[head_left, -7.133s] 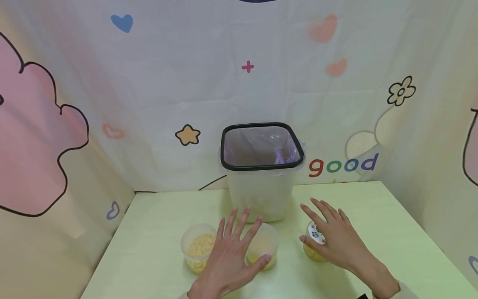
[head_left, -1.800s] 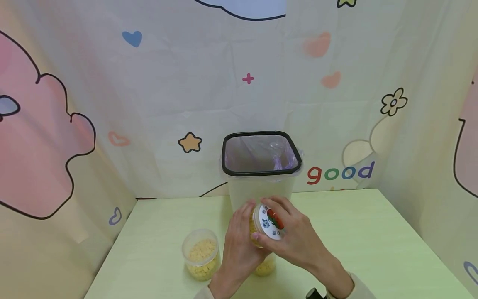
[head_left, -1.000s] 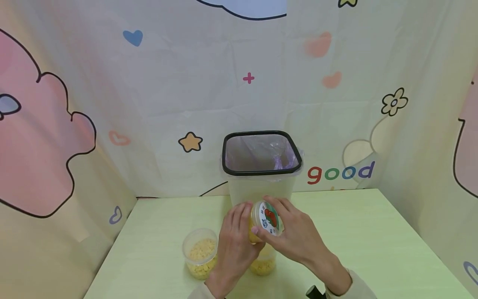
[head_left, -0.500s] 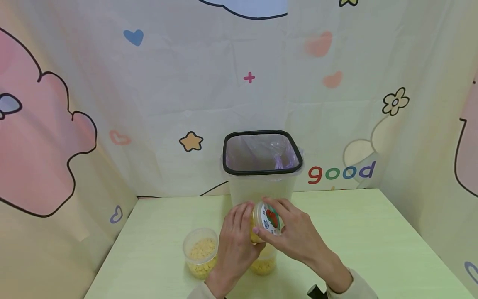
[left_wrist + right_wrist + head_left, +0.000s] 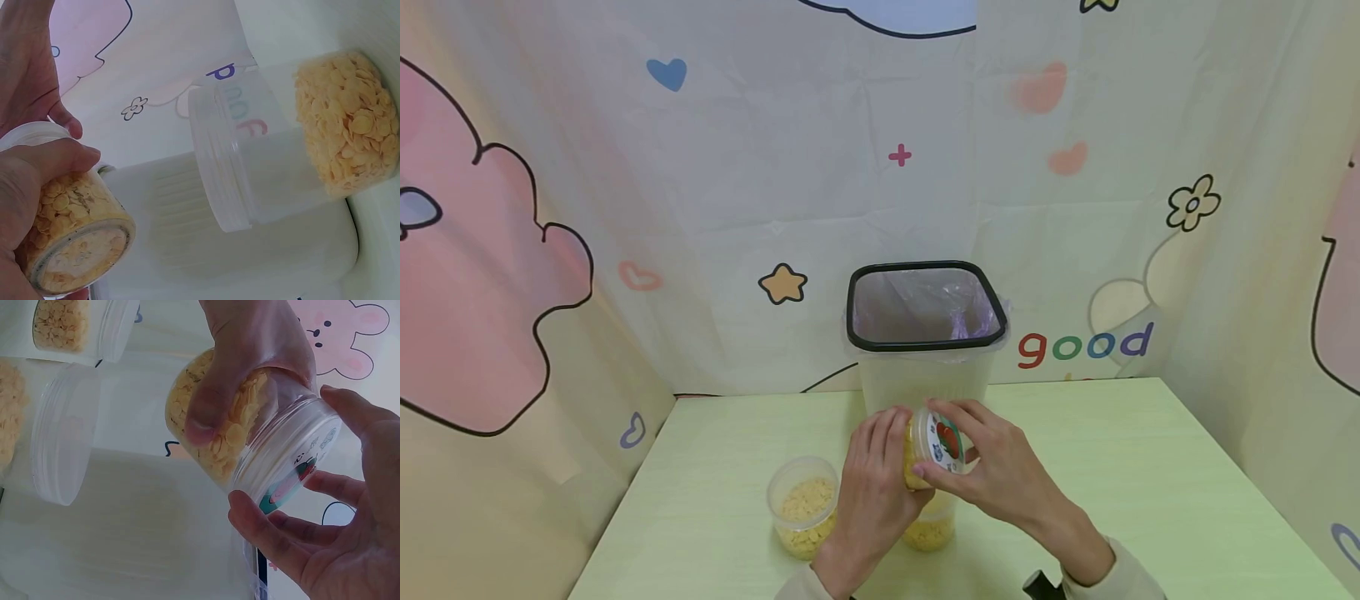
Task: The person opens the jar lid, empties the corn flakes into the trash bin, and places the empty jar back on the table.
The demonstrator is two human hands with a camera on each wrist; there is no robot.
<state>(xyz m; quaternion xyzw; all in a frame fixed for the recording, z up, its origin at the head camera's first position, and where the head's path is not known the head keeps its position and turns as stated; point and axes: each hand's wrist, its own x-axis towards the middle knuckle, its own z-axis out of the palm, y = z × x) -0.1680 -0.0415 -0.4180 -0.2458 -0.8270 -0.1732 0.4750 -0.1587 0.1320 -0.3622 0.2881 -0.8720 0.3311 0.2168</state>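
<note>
Held up in front of the bin is a clear jar of yellow flakes (image 5: 912, 458), tilted so its lid (image 5: 945, 442) faces right. My left hand (image 5: 872, 492) grips the jar's body, with the thumb across its side in the right wrist view. The thumb and fingertips of my right hand (image 5: 1011, 467) pinch the rim of the lid, which carries a white label with a red and green picture. Below the hands stands a second jar of flakes (image 5: 929, 533), partly hidden. Left of them is a third, lidless jar of flakes (image 5: 805, 521).
A pale bin (image 5: 925, 375) with a black rim and a purple-tinted liner stands at the back of the light green table (image 5: 1112, 467). A printed curtain (image 5: 737, 183) hangs behind and at both sides. A small black object (image 5: 1041, 585) shows by the right sleeve.
Seven seconds ago both hands hovered spread over the table, with the lidded jar standing at right. It is now raised between them. Lately the right fingers have shifted slightly on the lid.
</note>
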